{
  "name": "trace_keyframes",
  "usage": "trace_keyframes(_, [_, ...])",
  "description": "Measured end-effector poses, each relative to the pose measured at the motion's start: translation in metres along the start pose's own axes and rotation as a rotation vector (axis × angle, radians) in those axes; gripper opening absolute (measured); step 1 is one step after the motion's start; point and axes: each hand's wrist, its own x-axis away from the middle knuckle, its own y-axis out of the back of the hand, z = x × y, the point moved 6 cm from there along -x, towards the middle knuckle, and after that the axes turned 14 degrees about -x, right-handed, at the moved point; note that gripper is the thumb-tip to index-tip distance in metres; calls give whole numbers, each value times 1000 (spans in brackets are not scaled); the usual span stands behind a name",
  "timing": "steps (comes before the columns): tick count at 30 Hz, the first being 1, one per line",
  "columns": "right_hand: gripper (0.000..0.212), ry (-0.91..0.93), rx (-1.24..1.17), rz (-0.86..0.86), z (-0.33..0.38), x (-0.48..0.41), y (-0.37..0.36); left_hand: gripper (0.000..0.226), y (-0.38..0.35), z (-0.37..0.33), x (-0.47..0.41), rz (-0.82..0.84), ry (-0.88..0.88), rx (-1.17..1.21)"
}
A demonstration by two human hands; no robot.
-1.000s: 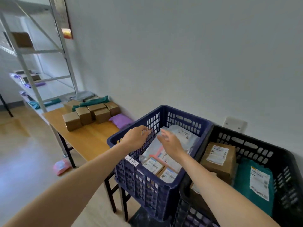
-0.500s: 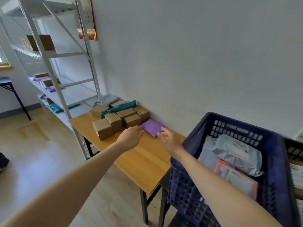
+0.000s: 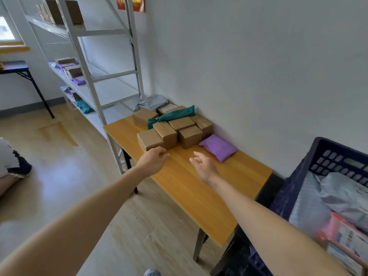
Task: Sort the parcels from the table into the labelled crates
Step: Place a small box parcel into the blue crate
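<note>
Several brown cardboard boxes [image 3: 173,130] are clustered at the far end of a wooden table [image 3: 191,188]. A teal mailer bag [image 3: 175,116] lies across them, a grey bag [image 3: 153,102] sits behind, and a purple bag [image 3: 218,147] lies to their right. My left hand [image 3: 152,161] hovers empty, fingers loosely curled, just in front of the nearest box [image 3: 149,139]. My right hand [image 3: 203,166] is above the table with relaxed fingers, left of the purple bag, holding nothing. A dark blue crate [image 3: 326,160] at the right holds grey and pink parcels.
A metal shelving rack [image 3: 111,76] with boxes and bags stands left of the table against the wall. A black folding table [image 3: 22,70] is at the far left. Part of another person [image 3: 10,162] shows at the left edge on the wooden floor.
Both hands left the blue crate and swung left over the table. The view turned with them; the hands now sit closer to the boxes.
</note>
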Motion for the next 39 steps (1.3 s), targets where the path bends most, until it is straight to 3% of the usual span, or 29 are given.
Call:
trace_keyframes(14, [47, -198, -107, 37, -40, -172, -135, 45, 3, 170, -149, 128, 179, -3])
trace_keyframes(21, [52, -322, -143, -10, -63, -209, -174, 52, 0, 219, -208, 232, 207, 20])
trace_keyframes(30, [68, -489, -259, -198, -94, -243, -213, 58, -17, 259, -306, 342, 96, 1])
trace_keyframes(39, [68, -667, -562, -477, -97, -253, -266, 57, -30, 278, -380, 523, -110, 45])
